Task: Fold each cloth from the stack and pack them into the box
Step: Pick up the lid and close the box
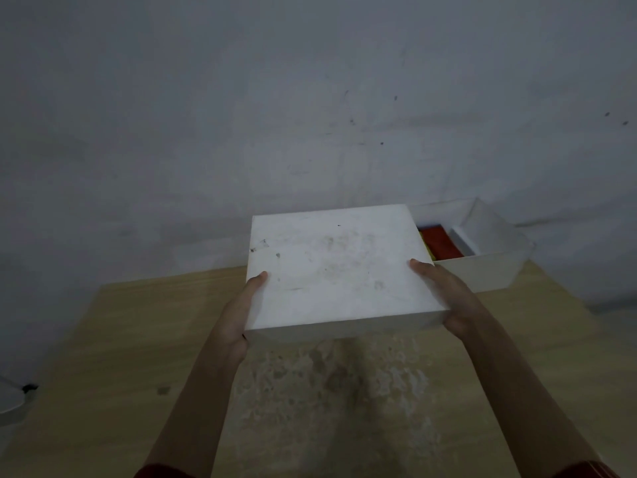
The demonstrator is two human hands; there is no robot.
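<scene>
White box lid [344, 267]: top face up, near-square, long axis unclear; left hand [243, 315] and right hand [446, 300] grip its sides. Open box [482, 274] behind holds red cloth [439, 243].

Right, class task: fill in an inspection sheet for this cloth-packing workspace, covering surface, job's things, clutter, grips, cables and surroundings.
Surface: light wooden table, with a worn pale patch in the middle.
Job's things: shallow white cardboard lid held above the table; open white cardboard box behind it to the right, holding a folded red cloth with a yellow edge beside it; no cloth stack seen.
Clutter: pale rounded object at the left edge, unclear what.
Grips: left grip and right grip, bare hands, each hold one side of the lid, thumbs on top.
Cables: small dark thing by the pale object; cannot tell if it is a cable.
Surroundings: marked grey-white wall behind the table.
</scene>
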